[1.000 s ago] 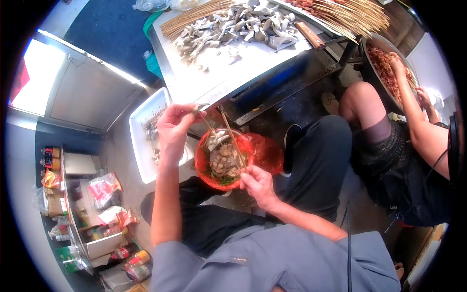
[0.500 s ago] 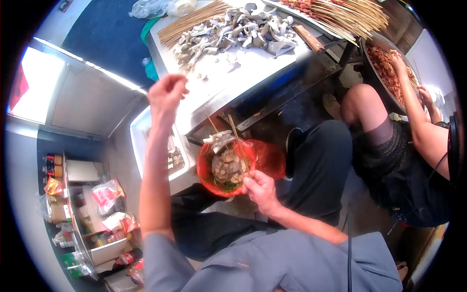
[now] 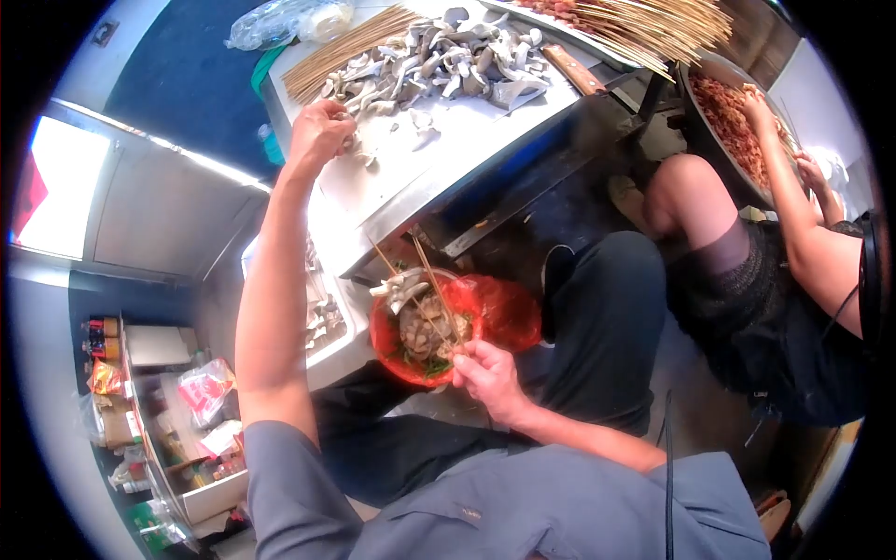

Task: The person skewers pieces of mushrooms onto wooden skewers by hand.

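Note:
My left hand (image 3: 322, 133) is over the white tabletop, at the near edge of a heap of grey oyster mushrooms (image 3: 448, 58). Its fingers are curled together by a small pale piece; whether they grip it is hidden. Low in front of me, my right hand (image 3: 487, 375) pinches thin wooden skewers (image 3: 431, 280) near their lower ends. Pale mushroom pieces (image 3: 401, 289) are threaded on a skewer. Just beneath is a container lined with a red plastic bag (image 3: 385, 341), holding pale pieces and some green leaves.
A bundle of bare skewers (image 3: 350, 51) and a wooden-handled knife (image 3: 574, 70) lie on the table (image 3: 392, 191). A white bin (image 3: 341, 347) stands left of the red bag. At right, another person's hands work over a basin of meat (image 3: 723, 117). Shelves (image 3: 159, 345) are at left.
My left hand has moved across to the edge of the mushroom heap. My right hand has stayed low with the skewers. The whole view has shifted slightly.

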A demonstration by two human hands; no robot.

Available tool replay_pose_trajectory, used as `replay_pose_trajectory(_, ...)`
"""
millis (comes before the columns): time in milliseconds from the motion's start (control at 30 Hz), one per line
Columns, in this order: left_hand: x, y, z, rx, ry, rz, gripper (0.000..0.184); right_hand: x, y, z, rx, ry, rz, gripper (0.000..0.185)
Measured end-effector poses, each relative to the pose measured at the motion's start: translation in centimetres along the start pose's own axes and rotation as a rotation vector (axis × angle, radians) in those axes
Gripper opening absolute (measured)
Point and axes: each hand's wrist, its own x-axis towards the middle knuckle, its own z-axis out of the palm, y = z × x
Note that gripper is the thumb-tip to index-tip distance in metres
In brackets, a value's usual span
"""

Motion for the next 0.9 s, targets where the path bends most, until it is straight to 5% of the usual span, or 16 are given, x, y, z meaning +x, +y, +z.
replay_pose_trajectory(267,-2.0,-1.0,-0.2,0.167,0.067,0.268,0.022,-0.1,-0.3,-0.1,-0.004,0.029,-0.037,0.016)
replay_pose_trajectory(500,-8.0,-0.9,0.1,-0.349,0.171,0.215,0.006,-0.3,-0.2,-0.1,-0.002,0.018,-0.037,0.014)
replay_pose_trajectory(900,-17.0,-1.7,1.8,-0.833,0.117,-0.009,0.019,-0.4,-0.2,-0.1,0.045,0.009,-0.099,0.011)
